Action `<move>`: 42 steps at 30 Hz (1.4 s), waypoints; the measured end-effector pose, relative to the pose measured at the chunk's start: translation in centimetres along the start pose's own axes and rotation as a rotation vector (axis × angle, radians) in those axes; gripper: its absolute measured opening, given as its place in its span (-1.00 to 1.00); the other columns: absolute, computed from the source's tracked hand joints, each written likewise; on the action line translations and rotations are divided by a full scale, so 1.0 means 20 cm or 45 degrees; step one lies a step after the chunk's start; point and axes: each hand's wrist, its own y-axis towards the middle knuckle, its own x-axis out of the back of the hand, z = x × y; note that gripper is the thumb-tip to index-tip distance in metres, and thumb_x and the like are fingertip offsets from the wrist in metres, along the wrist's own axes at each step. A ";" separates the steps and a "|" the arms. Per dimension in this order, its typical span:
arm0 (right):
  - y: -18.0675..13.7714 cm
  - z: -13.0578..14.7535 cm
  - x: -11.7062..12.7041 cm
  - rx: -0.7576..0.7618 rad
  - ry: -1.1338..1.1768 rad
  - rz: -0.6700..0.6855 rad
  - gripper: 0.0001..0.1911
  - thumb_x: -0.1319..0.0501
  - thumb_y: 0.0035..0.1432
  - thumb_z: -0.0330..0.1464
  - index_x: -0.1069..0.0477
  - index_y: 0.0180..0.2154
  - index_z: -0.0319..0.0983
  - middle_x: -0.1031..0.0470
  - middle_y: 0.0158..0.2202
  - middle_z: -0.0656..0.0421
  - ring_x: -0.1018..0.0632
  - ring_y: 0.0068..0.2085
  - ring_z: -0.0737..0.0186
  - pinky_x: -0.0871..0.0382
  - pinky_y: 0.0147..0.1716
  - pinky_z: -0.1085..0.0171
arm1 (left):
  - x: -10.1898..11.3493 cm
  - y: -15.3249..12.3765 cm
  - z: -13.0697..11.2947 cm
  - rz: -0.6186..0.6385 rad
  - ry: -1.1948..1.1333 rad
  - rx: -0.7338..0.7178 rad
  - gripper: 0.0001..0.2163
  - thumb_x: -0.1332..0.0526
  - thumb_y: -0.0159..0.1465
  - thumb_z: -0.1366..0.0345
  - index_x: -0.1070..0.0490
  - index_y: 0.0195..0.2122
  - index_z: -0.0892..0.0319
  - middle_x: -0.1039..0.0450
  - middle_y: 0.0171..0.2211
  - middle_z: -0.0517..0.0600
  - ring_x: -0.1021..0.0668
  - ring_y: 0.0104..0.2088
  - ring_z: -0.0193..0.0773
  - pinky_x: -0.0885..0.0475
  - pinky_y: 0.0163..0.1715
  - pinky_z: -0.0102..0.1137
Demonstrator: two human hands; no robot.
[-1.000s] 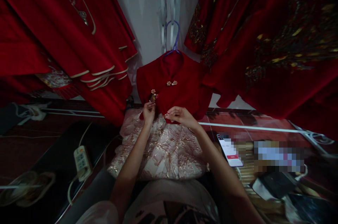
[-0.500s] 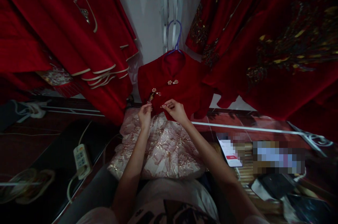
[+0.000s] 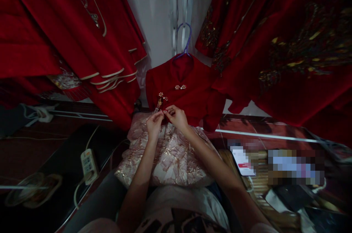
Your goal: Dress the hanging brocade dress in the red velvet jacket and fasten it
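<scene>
A small red jacket (image 3: 192, 104) hangs in front of me on a purple hanger (image 3: 188, 40). A flower-shaped pearl clasp (image 3: 180, 87) sits below its collar. Lower on the left is another flower ornament (image 3: 162, 96) with a gold pendant (image 3: 159, 104) dangling from it. Close to the jacket's lower edge, my right hand (image 3: 178, 116) pinches a small pearl clasp (image 3: 165, 111). Fingertips of my left hand (image 3: 154, 125) are pressed together against the same spot; what they grip is too small to make out. Pink cloth with gold pattern (image 3: 176, 156) covers my lap.
Red garments hang at left (image 3: 110, 24) and right (image 3: 275, 93). A white rack bar (image 3: 264, 136) runs low behind. A power strip (image 3: 89, 166) lies on a black surface at left. At right a lit phone (image 3: 242, 160) rests on a slatted wooden stool (image 3: 261, 174).
My hands have come together: the right moved left with the small clasp, and the left shifted right, away from the gold pendant. The view has tilted slightly.
</scene>
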 end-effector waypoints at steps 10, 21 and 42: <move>-0.01 0.01 0.04 0.012 -0.075 0.049 -0.86 -0.22 0.16 -0.28 -0.48 -0.24 -0.16 -0.57 -0.33 0.23 -0.56 -0.33 0.33 -0.43 -0.29 0.37 | -0.01 0.01 0.01 0.008 0.040 -0.028 -0.75 -0.33 -0.01 0.32 -0.56 -0.28 0.27 -0.60 -0.26 0.09 -0.62 -0.28 -0.23 -0.52 -0.12 -0.27; -0.01 -0.03 0.05 0.090 -0.047 0.081 -0.83 -0.18 0.18 -0.34 -0.48 -0.19 -0.19 -0.56 -0.27 0.17 -0.56 -0.30 0.31 -0.46 -0.24 0.33 | -0.01 0.05 0.06 0.052 0.155 -0.184 -0.80 -0.29 -0.02 0.39 -0.49 -0.31 0.23 -0.55 -0.34 0.03 -0.56 -0.34 -0.32 -0.48 -0.22 -0.38; -0.19 -0.09 0.16 0.162 0.094 0.245 -0.67 -0.18 0.16 -0.40 -0.40 -0.01 -0.19 -0.49 -0.02 0.13 -0.48 0.01 0.24 -0.33 0.07 0.18 | 0.01 0.05 0.13 0.106 0.410 -0.343 -0.76 -0.26 0.18 0.13 -0.44 -0.22 0.18 -0.50 -0.22 0.06 -0.53 -0.27 -0.30 -0.45 -0.23 -0.39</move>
